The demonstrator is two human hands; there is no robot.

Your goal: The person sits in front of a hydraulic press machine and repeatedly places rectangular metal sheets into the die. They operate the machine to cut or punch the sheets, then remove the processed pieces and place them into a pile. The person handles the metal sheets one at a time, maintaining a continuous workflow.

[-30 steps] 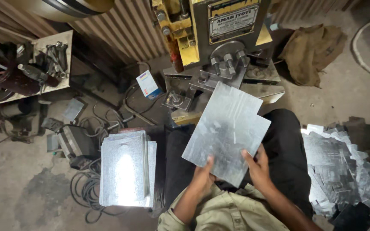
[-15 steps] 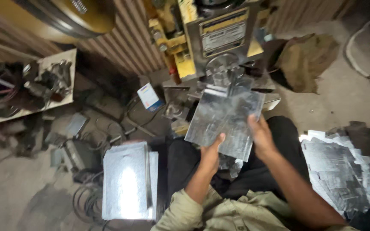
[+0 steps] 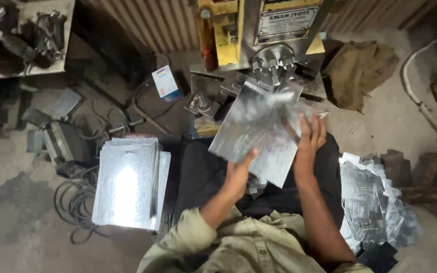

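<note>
A shiny galvanized metal sheet (image 3: pixel 259 129) is held tilted above my lap, its far edge close to the die of a yellow and grey press machine (image 3: pixel 271 55). My left hand (image 3: pixel 238 167) grips the sheet's near left edge from below. My right hand (image 3: pixel 309 139) lies on the sheet's right side with fingers spread over it. The sheet's far right corner is blurred.
A stack of metal sheets (image 3: pixel 127 182) lies on the floor at my left. A heap of cut sheet pieces (image 3: pixel 375 202) lies at my right. A small box (image 3: pixel 165 83), coiled cable (image 3: pixel 77 202), a brown cloth (image 3: pixel 360 71) and a tool board (image 3: pixel 21 35) surround the machine.
Both hands have carried the sheet away from my lap toward the press die, and the sheet has turned. My right hand has shifted up along the sheet's right side.
</note>
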